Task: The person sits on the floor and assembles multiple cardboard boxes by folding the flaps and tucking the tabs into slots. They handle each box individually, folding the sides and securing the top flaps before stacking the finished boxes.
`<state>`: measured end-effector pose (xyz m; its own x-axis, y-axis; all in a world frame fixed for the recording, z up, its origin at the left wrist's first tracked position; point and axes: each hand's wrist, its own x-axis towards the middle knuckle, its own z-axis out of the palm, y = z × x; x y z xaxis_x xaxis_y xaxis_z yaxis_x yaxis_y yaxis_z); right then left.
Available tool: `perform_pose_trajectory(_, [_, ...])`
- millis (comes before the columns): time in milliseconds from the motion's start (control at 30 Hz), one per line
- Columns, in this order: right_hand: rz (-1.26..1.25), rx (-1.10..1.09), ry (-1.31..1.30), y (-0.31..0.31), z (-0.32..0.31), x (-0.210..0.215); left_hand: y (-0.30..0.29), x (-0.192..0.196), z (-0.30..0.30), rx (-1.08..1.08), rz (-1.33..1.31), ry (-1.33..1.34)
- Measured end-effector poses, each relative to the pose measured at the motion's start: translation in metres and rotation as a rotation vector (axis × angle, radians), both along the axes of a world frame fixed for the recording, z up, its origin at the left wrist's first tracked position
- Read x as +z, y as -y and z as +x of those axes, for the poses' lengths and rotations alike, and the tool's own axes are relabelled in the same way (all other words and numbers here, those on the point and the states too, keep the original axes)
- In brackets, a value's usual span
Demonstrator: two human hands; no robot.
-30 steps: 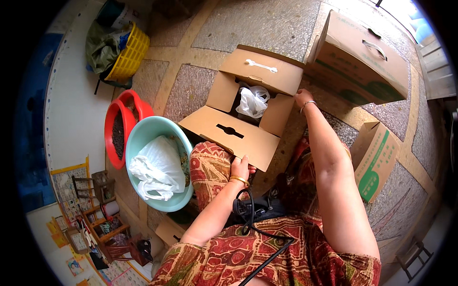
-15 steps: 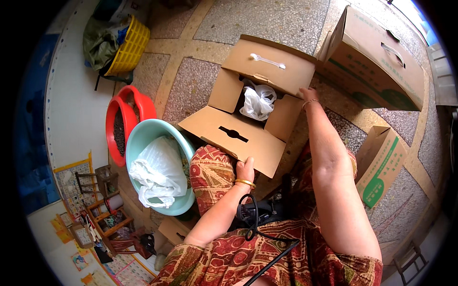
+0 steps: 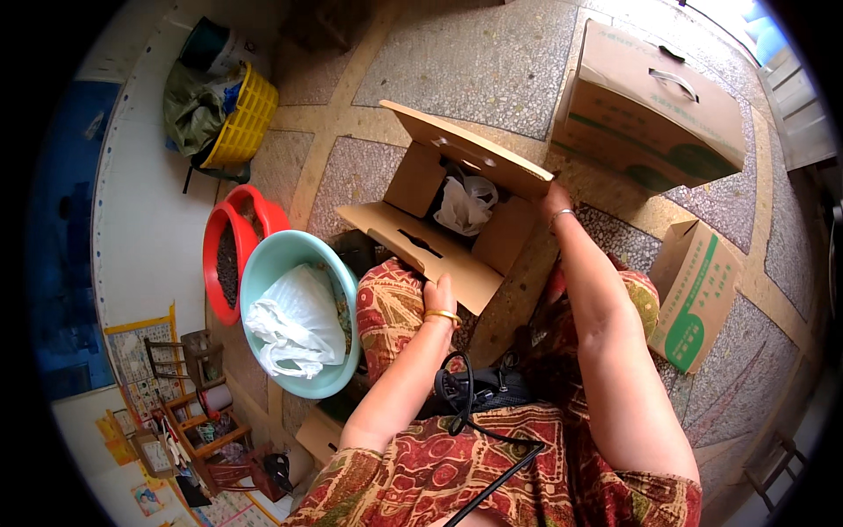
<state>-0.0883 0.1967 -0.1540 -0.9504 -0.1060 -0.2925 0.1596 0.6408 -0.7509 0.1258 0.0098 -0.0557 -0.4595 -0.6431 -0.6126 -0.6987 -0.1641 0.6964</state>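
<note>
An opened brown cardboard box point(image 3: 413, 182) sits in front of me, with a white plastic bag point(image 3: 464, 207) inside; what the bag holds is hidden. My right hand point(image 3: 555, 204) grips the right corner of the far flap point(image 3: 518, 171), which tilts up and inward and carries a white plastic handle. Against the outer edge of the near flap point(image 3: 457, 270), which has a cut-out slot, my left hand point(image 3: 437, 292) is closed with the fingers partly hidden beneath. This near flap is raised too. Both side flaps are folded inward or upright, leaving the bag visible.
To the left stand a pale green basin point(image 3: 349, 351) with a tied white bag, a red basin point(image 3: 212, 263) with dark contents and a yellow basket point(image 3: 255, 119). A large carton point(image 3: 650, 114) and a smaller one point(image 3: 698, 294) stand at right. A black cable point(image 3: 500, 470) crosses my lap.
Both large flaps have swung up toward each other, narrowing the box opening. My hands moved with them and kept their holds. The view has shifted slightly.
</note>
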Motion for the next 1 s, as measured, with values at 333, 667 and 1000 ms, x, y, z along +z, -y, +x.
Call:
perform_pose_trajectory(333, [0.062,0.081,-0.083,-0.043,0.024,0.008,0.042,0.024,-0.078,-0.408,-0.050,-0.102])
perform_pose_trajectory(667, [0.279,0.577,0.099,-0.026,0.042,0.009,0.082,0.014,-0.135,-0.651,-0.216,0.224])
perform_pose_trajectory(1000, [-0.591,-0.279,-0.044,0.039,-0.012,0.036,0.128,-0.004,-0.158,-0.523,-0.110,0.007])
